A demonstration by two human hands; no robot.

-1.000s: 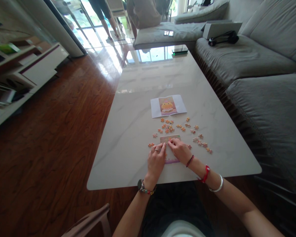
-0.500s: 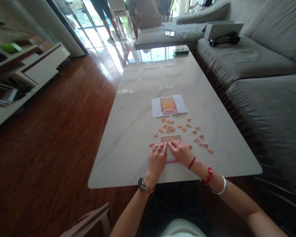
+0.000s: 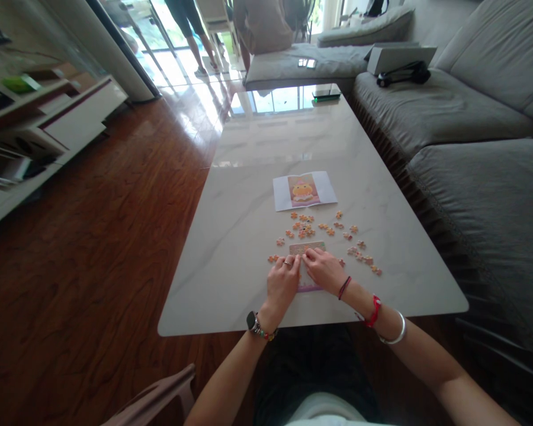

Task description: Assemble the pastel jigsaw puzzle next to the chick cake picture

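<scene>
A small jigsaw puzzle (image 3: 310, 286) lies in its tray near the table's front edge, its striped upper part and purple lower border showing. Over its left side, my left hand (image 3: 284, 287) is closed, fingertips pressed together on the middle of the puzzle. My right hand (image 3: 324, 269) comes in from the right, closed as well, with its fingertips almost meeting the left ones. Whatever is under or between the fingertips is hidden. Loose orange and pink puzzle pieces (image 3: 304, 229) are scattered beyond the hands, and more pieces (image 3: 359, 255) lie to the right.
Behind the pieces lies a creased paper with a printed picture (image 3: 304, 189). A phone-like dark object (image 3: 326, 94) rests at the far end of the marble-patterned table (image 3: 231, 236). Grey sofa (image 3: 484, 183) on the right, stool (image 3: 169, 390) at lower left, people in the background.
Both hands stay at the same spot on the puzzle, with only slight finger movement. The whole view has shifted a little.
</scene>
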